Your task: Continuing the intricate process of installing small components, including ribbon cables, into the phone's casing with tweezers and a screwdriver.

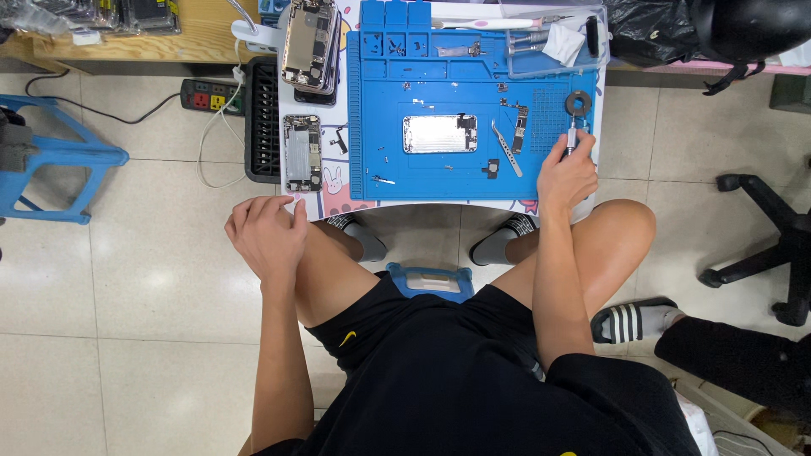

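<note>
My right hand (564, 175) grips a slim metal screwdriver (570, 138) at the right edge of the blue work mat (380, 165). My left hand (266, 232) hangs empty with fingers apart, just below the small table's front left corner, over my left knee. An opened phone body (439, 133) lies in the middle of the mat. Metal tweezers (507, 149) and a small circuit board (520, 127) lie to its right. Another opened phone (302, 153) rests on the table left of the mat.
A stack of phone bodies (311, 44) sits at the table's back left. A clear tray (557, 42) holds tools at the back right. A power strip (211, 95), blue stool (51, 160), black chair base (773, 245) and a sandalled foot (634, 319) surround me.
</note>
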